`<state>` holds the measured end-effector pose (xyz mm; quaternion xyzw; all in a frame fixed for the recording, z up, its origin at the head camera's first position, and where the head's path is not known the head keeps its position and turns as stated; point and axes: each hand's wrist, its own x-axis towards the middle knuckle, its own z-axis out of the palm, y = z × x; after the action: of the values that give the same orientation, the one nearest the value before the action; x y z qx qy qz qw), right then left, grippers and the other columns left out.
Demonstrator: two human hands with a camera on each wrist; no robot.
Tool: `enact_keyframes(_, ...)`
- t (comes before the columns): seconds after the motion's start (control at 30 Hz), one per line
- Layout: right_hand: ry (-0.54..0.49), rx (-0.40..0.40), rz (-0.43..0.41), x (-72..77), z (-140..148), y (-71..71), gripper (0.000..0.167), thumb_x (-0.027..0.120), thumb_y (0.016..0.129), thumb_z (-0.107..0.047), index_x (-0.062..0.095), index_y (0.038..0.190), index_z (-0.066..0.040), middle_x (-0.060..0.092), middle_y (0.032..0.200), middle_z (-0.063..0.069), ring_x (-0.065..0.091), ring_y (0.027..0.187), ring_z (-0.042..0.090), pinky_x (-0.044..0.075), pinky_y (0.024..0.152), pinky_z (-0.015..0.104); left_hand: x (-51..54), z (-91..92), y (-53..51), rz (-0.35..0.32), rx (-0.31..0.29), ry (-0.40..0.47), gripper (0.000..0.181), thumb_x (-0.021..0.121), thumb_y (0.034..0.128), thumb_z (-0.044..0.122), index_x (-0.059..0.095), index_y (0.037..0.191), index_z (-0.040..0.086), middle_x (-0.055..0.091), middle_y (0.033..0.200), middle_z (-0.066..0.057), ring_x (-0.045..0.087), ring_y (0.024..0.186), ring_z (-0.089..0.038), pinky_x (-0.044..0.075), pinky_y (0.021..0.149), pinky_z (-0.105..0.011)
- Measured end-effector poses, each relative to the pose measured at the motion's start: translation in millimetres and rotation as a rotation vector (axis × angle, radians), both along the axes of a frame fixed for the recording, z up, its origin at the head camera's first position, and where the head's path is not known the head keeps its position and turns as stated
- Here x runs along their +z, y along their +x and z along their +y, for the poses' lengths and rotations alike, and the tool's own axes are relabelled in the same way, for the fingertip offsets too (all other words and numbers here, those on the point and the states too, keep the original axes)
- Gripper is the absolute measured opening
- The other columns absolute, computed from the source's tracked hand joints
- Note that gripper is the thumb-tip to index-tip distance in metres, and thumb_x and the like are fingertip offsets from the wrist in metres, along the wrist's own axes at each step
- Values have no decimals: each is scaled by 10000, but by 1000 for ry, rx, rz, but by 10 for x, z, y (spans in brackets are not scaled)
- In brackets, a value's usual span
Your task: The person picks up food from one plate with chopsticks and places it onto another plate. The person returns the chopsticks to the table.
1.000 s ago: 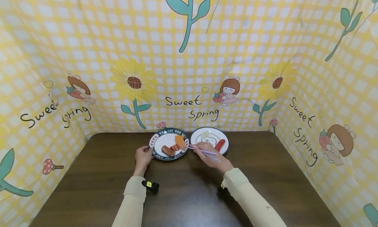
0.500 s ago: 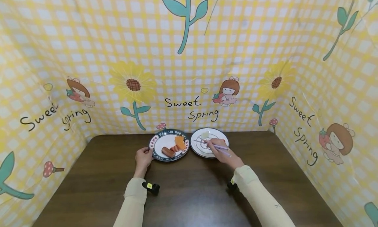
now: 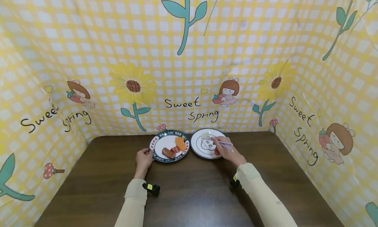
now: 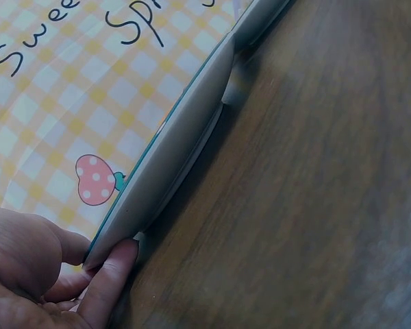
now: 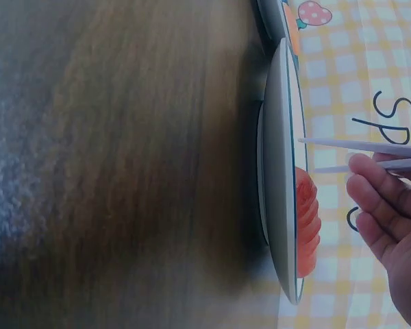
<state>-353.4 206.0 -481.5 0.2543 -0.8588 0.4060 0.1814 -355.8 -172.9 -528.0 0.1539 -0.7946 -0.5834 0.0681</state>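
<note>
My left hand pinches the left rim of the dark-rimmed plate, thumb and fingers on its edge in the left wrist view. On that plate lie a brown sausage piece, a small red striped piece and an orange slice. My right hand holds pale purple chopsticks over the white plate, their tips by a pale, whitish piece. A red scored sausage lies on the white plate, mostly covered by my hand in the head view.
Both plates stand side by side near the back edge of the brown wooden table. Yellow checked cloth with printed flowers and lettering rises behind and on both sides.
My right hand and the chopsticks have moved right, from the orange slice on the dark-rimmed plate to above the white plate. My left hand stays on the rim.
</note>
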Motion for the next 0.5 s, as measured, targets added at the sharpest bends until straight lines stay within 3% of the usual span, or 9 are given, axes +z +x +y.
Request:
enact_keyframes(0.1,24,-64,19,7,4,-32,317,530,1056,-137,709,813,-39,674,689,133,556,627,108,500,609,278,4,1,2,-2,4,-6,413,559,1027,144,562,1347,-116,640,1164,-292,684,832,-195,560,663,-200)
enact_keyframes(0.27,51,-121,-58,-20,25,-99,385,475,1085,-216,749,957,20,735,834,157,657,750,226,539,685,315,4,-3,1,-10,5,-7,422,553,1032,149,548,1361,-115,631,1178,-295,691,894,-241,573,682,-212)
enact_keyframes(0.5,90,-171,-161,-37,32,-145,553,402,1103,-308,749,837,31,720,733,139,645,720,211,541,722,353,0,3,13,-16,5,2,427,553,1033,150,542,1365,-117,624,1181,-292,685,907,-249,574,683,-211)
